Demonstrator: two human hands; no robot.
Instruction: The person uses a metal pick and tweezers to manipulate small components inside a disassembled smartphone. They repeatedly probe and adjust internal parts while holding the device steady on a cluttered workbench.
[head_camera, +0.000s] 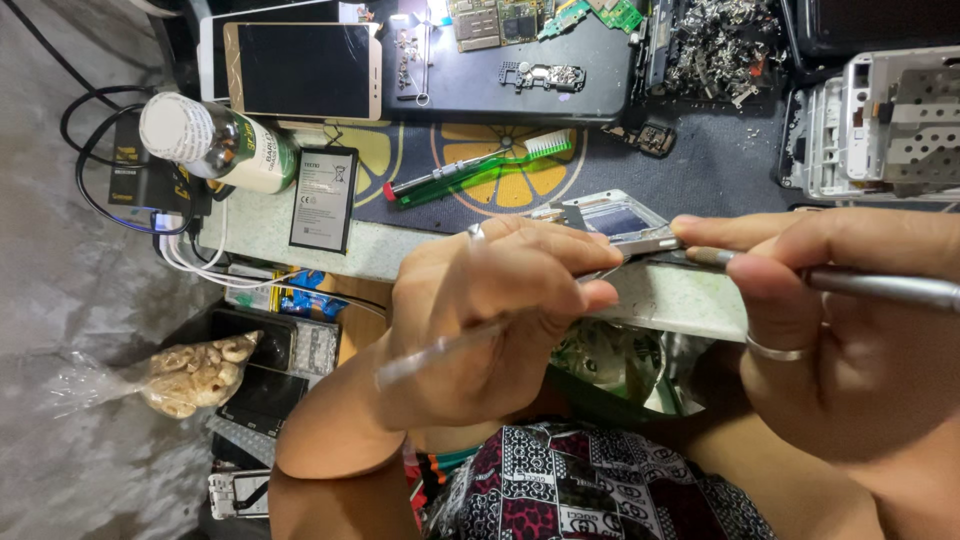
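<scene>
1. The left hand (490, 310) was clamped around a thin phone frame part (610, 225), fingers curled over its near edge, holding it edge-on above the front lip of the workbench (660, 300).
2. The right hand (840, 320) was closed in a pen-like pinch on a slim metal tool (880, 287), its tip meeting the part just beside the left fingertips; the two hands nearly touched.
3. The part looked light, stiff and thin, probably easy to bend or crack, so a grip along its rigid side rails seemed safer than pressing the flat middle.
4. Just beyond the hands lay a green toothbrush (500, 165) and a red-tipped screwdriver (440, 178) on a citrus-print mat (470, 190).
5. Further left of the left hand lay a flat phone battery (323, 198) and a white-capped bottle (215, 142).
6. Farther off lay a gold smartphone (303, 70), circuit boards (500, 20), a heap of small metal parts (720, 45) and, beyond the right hand, a stripped white phone chassis (870, 125).
</scene>
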